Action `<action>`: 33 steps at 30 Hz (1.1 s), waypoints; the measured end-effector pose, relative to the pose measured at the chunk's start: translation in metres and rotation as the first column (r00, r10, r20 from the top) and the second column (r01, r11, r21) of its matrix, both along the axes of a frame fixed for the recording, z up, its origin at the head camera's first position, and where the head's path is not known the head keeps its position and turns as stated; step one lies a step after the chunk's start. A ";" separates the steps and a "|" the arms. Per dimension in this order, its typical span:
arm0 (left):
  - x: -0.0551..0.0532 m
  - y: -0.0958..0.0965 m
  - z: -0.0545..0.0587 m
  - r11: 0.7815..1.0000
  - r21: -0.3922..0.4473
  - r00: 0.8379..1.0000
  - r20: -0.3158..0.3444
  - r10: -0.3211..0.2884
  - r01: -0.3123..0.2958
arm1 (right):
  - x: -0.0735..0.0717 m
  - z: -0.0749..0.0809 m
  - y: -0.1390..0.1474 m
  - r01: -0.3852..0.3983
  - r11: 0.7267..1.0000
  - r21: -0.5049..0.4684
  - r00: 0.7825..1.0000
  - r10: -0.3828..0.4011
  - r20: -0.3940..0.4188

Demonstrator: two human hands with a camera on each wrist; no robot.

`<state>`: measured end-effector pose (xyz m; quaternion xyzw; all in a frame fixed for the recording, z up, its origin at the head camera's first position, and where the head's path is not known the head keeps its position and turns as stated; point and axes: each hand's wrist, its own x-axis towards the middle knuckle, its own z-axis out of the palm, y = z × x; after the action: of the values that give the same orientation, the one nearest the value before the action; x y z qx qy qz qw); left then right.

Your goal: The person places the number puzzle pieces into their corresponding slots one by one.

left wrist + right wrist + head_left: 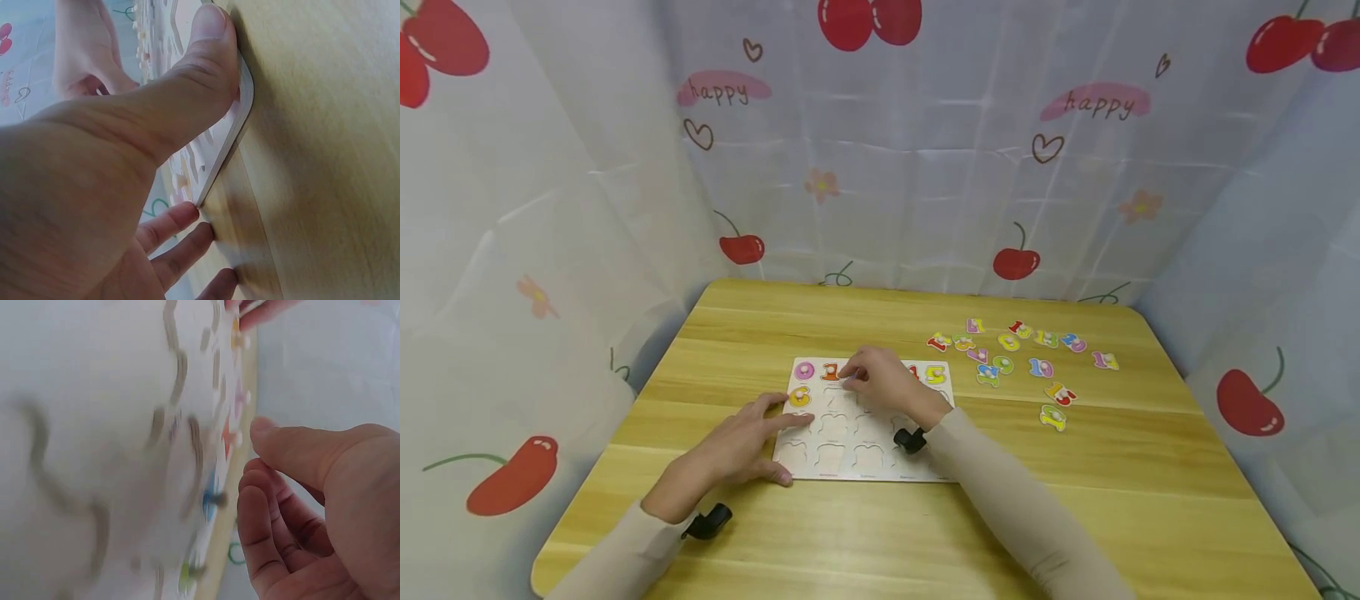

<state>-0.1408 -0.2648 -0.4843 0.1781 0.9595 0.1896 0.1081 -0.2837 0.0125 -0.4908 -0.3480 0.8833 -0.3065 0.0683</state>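
A white number puzzle board (pixel 880 477) lies on the table with peg-knobbed number pieces in its top row, among them a purple 0 (pixel 804 371), an orange-red 1 (pixel 830 372) and a yellow-green 5 (pixel 935 375). Below the 0 sits an orange 6 (pixel 800 397). My left hand (pixel 737 442) rests spread on the board's left side, its thumb at the near left corner. Over the top row hovers my right hand (pixel 886 385), fingers loosely bent, nothing visible between them in the right wrist view. Beside those fingertips there, a blue piece (pixel 210 497) sits in the board.
Loose number pieces lie scattered on the table right of the board, including a red-and-yellow piece (pixel 1061 394) and a yellow-green one (pixel 1052 417). A cherry-patterned curtain (pixel 910 200) stands behind the wooden table (pixel 1150 500). Several outlined recesses show in the board's lower rows.
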 end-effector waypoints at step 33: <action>0.000 0.000 -0.003 1.000 -0.011 1.000 0.017 0.006 -0.005 | -0.036 0.004 0.192 0.453 0.891 -0.017 0.890 -0.453 -0.040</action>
<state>-0.1411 -0.2651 -0.4868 0.1732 0.9600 0.1862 0.1170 -0.3198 0.2041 -0.4867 -0.1393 0.9402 -0.3097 -0.0254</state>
